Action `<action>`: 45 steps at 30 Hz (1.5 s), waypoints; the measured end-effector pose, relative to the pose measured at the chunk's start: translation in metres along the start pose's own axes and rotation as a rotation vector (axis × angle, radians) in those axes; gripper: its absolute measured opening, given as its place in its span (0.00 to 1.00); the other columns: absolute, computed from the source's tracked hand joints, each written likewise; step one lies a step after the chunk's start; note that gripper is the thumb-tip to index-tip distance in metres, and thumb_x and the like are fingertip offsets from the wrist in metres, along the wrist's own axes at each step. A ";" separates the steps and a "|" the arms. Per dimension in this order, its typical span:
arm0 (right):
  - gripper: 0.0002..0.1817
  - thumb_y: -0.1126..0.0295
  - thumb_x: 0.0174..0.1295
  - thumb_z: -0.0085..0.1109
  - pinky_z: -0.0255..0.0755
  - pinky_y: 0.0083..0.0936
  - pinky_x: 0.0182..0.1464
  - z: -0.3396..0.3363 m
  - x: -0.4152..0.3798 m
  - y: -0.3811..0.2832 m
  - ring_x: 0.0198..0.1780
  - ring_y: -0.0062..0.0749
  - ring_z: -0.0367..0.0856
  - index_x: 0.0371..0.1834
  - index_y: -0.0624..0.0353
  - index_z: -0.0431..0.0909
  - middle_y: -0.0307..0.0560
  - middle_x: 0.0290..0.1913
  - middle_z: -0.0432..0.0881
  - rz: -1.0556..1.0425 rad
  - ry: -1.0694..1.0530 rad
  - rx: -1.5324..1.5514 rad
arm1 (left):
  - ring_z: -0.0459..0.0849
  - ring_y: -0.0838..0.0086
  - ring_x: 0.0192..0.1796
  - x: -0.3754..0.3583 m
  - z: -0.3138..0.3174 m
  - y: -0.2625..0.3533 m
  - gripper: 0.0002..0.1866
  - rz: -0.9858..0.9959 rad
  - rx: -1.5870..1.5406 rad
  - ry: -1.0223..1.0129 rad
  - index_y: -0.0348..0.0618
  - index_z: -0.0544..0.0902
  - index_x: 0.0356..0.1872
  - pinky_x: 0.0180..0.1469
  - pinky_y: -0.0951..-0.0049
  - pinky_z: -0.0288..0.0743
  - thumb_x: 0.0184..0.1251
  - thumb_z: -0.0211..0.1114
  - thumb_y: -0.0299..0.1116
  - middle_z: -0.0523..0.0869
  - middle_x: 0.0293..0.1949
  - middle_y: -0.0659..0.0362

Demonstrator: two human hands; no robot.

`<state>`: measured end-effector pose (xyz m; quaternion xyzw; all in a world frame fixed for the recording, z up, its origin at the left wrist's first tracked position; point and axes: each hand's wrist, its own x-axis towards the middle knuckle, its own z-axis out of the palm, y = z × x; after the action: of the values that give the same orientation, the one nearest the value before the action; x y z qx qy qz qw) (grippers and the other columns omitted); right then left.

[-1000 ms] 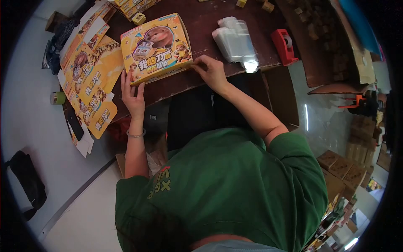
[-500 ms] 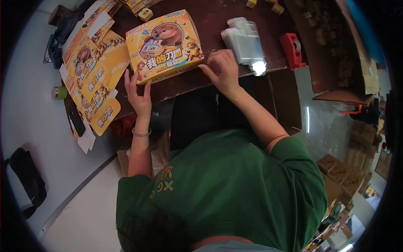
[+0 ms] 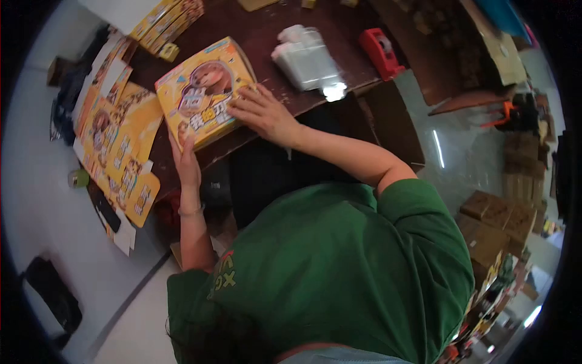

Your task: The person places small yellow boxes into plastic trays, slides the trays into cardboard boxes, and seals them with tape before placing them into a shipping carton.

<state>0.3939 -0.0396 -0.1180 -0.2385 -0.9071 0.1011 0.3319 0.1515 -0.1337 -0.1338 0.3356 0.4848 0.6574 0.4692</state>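
Note:
A closed yellow printed box [image 3: 209,85] with an animal picture lies at the front edge of the dark red table [image 3: 267,67]. At its near left corner is my left hand [image 3: 187,165], its thumb against the front side and its fingers partly hidden along the left side. My right hand [image 3: 267,118] rests on the box's right part, fingers spread over the top face and covering some of the lettering. To the right of the box lies a stack of clear plastic sleeves [image 3: 306,60].
Flat yellow printed cardboard sheets [image 3: 130,145] lie at the left. A red tape dispenser [image 3: 381,53] stands at the table's right edge, near a large open carton [image 3: 424,79]. Small yellow boxes [image 3: 167,27] are stacked at the back left. A green-lidded container [image 3: 77,178] is at far left.
My right hand has moved from the box's front right corner onto its top. The camera view has shifted and turned, and the box appears lower and further left, more tilted.

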 end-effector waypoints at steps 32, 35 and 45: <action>0.10 0.66 0.63 0.66 0.74 0.27 0.49 -0.252 -0.176 0.161 0.45 0.28 0.81 0.34 0.62 0.84 0.44 0.38 0.84 0.783 0.529 0.104 | 0.59 0.52 0.75 0.042 0.413 -0.117 0.36 0.828 1.286 -0.754 0.45 0.66 0.72 0.75 0.44 0.51 0.58 0.62 0.24 0.64 0.74 0.57; 0.07 0.71 0.70 0.58 0.72 0.17 0.42 -0.247 -0.217 0.132 0.33 0.17 0.77 0.38 0.64 0.79 0.36 0.29 0.80 1.224 0.435 0.832 | 0.59 0.52 0.75 0.039 0.414 -0.114 0.36 0.783 1.289 -0.750 0.46 0.65 0.72 0.75 0.46 0.51 0.60 0.62 0.25 0.64 0.74 0.57; 0.09 0.68 0.71 0.58 0.73 0.18 0.40 -0.221 -0.244 0.148 0.32 0.18 0.77 0.38 0.63 0.79 0.36 0.28 0.80 1.164 0.477 1.083 | 0.81 0.80 0.43 -0.007 0.452 -0.147 0.20 -0.311 0.159 -0.560 0.34 0.80 0.57 0.46 0.79 0.73 0.76 0.59 0.40 0.88 0.44 0.57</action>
<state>0.7539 -0.0283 -0.1361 -0.4920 -0.3699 0.6261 0.4787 0.6023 0.0185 -0.1356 0.4609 0.4324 0.4200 0.6513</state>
